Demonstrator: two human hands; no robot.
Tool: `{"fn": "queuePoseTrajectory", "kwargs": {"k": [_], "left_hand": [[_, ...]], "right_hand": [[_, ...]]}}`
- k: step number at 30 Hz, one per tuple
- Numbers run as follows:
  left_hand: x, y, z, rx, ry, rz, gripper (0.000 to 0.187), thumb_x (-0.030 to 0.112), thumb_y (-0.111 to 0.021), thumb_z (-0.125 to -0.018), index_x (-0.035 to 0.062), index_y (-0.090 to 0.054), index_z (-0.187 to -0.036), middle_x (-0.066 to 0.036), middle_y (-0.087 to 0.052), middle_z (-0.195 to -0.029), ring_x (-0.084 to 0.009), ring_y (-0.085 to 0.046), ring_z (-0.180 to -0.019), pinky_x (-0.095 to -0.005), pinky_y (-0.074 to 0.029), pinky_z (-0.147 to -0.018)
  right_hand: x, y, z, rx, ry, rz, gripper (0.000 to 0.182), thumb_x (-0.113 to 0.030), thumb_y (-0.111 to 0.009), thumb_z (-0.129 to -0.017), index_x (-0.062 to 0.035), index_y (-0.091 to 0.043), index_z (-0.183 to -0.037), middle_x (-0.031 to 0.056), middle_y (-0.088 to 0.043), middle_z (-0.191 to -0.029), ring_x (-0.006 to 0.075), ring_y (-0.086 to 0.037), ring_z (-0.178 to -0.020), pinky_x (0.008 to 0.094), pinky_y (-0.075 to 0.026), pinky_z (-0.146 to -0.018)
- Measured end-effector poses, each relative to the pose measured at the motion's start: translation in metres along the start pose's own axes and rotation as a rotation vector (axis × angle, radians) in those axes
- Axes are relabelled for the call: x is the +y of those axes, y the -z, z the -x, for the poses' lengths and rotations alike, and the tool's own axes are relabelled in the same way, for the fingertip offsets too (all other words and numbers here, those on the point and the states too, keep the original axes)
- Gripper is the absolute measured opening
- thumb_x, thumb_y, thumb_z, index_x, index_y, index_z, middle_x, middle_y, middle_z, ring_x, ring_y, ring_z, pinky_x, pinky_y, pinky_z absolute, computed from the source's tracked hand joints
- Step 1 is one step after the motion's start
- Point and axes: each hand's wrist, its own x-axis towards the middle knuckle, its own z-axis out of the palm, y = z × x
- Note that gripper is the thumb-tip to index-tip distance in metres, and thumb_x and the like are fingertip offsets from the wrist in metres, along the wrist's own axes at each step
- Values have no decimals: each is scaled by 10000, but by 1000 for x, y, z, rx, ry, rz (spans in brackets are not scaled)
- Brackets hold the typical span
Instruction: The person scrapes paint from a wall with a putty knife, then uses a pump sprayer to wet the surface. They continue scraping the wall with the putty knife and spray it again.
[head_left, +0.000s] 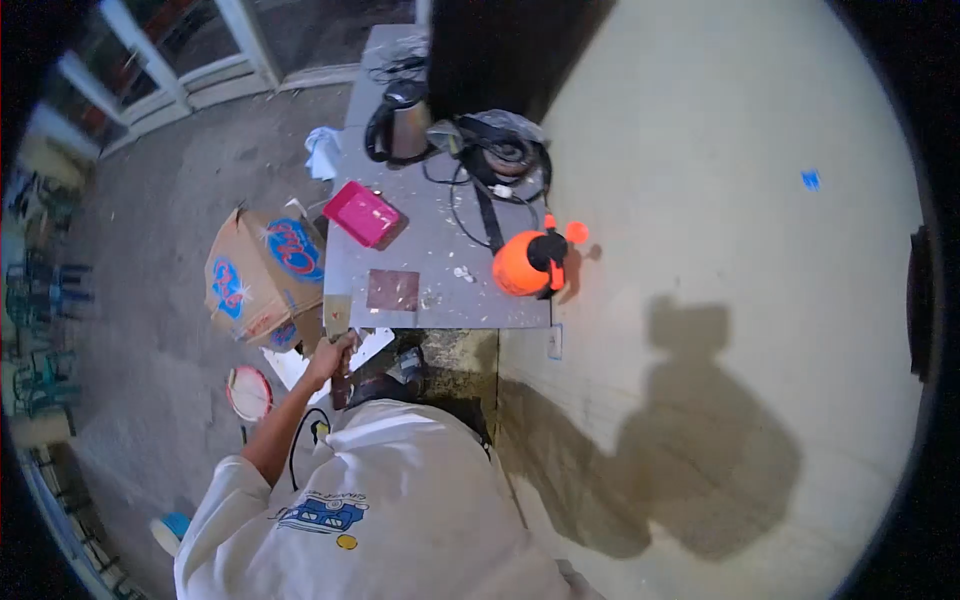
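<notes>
My left hand [332, 358] is closed around the handle of a putty knife [337, 314], just off the near left corner of the table. The knife's broad, dull blade points away from me, over the table's edge. Closest to it on the tabletop lies a flat brown square sheet, perhaps sandpaper [393, 290]. Behind that sits a bright pink plastic tray [362, 214]. An orange spray bottle [520, 264] with a black top stands at the right, against the wall. My right hand is out of view.
On the long grey table [450, 310] are a kettle [408, 130], coiled black cable [505, 150] and white scraps. A cardboard box [262, 275] stands left of it, near a round red-rimmed container [249, 393] on the floor. The pale wall [720, 240] borders the right side.
</notes>
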Motion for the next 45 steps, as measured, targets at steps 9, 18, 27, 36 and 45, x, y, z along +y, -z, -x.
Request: {"fn": "queuePoseTrajectory", "kwargs": {"k": [9,18,27,36,45], "left_hand": [[-191,60,58,154,333,-200,370,334,-485,-829,1,-615,-731,-65,-560,-574,-154,-517,-466,-283,-407,-425],[-403,-3,102,286,16,-42,363,313,-440,-859,7,-617,-777,-72,-616,-715,-148,-564,-596,-297,-442,-527],[-220,-39,81,176,391,-463,460,396,-456,-829,-38,-601,-878,-147,-624,-818,-243,-580,-791,-367,-418,-681],[-183,-33,65,336,364,102,437,422,-495,-820,15,-641,-758,-92,-612,-658,-154,-566,-585,-303,-436,-553],[-291,-16,54,473,346,396,400,410,-499,-824,72,-580,-626,-42,-558,-563,-153,-509,-465,-313,-393,-433]], "right_hand": [[-151,-92,-104,-93,214,-574,553,-373,-409,-883,-23,-289,-1294,157,-332,-1313,260,-343,-1207,336,-254,-1002],[-426,-73,-61,173,1093,490,280,-249,-554,-806,-20,-547,-967,122,-523,-940,250,-517,-847,364,-415,-733],[-397,-101,-120,256,1202,877,118,-201,-511,-790,-85,-525,-776,119,-579,-730,296,-566,-663,414,-434,-588],[-434,-85,-91,285,1109,738,174,-277,-489,-802,-129,-578,-787,121,-593,-632,299,-589,-567,423,-462,-507],[-404,-106,-118,344,1068,948,216,-280,-489,-801,-82,-575,-820,120,-577,-640,317,-574,-587,431,-454,-527]]}}
